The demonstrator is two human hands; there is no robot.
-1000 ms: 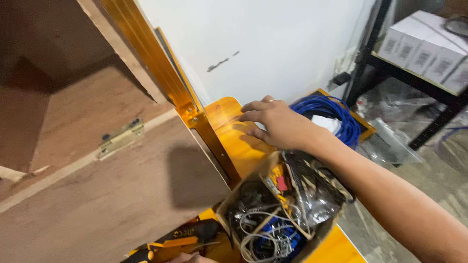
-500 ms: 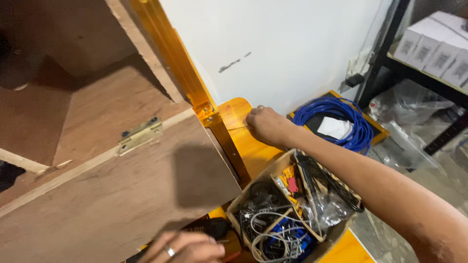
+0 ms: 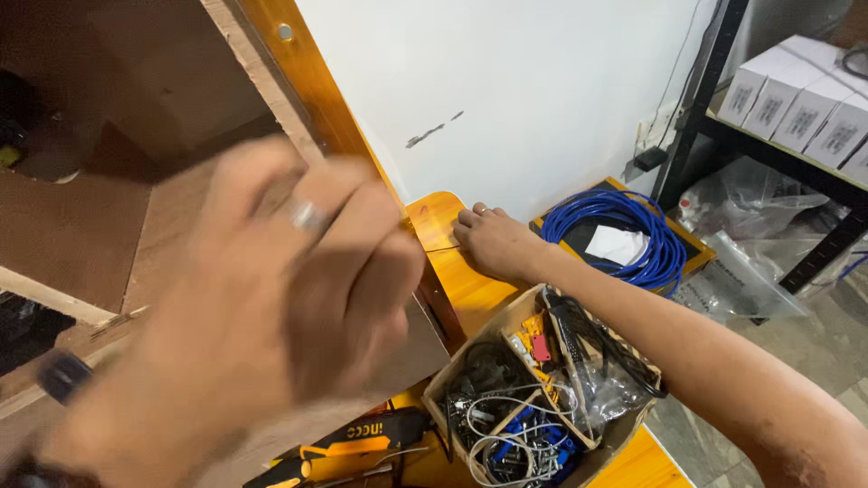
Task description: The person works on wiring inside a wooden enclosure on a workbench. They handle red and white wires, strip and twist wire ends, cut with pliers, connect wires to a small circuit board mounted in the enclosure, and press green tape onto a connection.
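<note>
— Right hand (image 3: pixel 493 242), where is it?
— Flat on the orange board (image 3: pixel 452 271), fingers together, beside the box (image 3: pixel 542 389) of cables.
— Left hand (image 3: pixel 271 298)?
— Blurred before the wooden panel (image 3: pixel 108 217); its grip I cannot tell.

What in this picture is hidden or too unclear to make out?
- Left hand: blurred in the head view; a ring shows, but any grip cannot be told.
- Wooden panel: its middle is hidden behind that hand.
- Power tool: cut off by the bottom edge.
- Cardboard box: its small parts are tangled, too small to tell.
</note>
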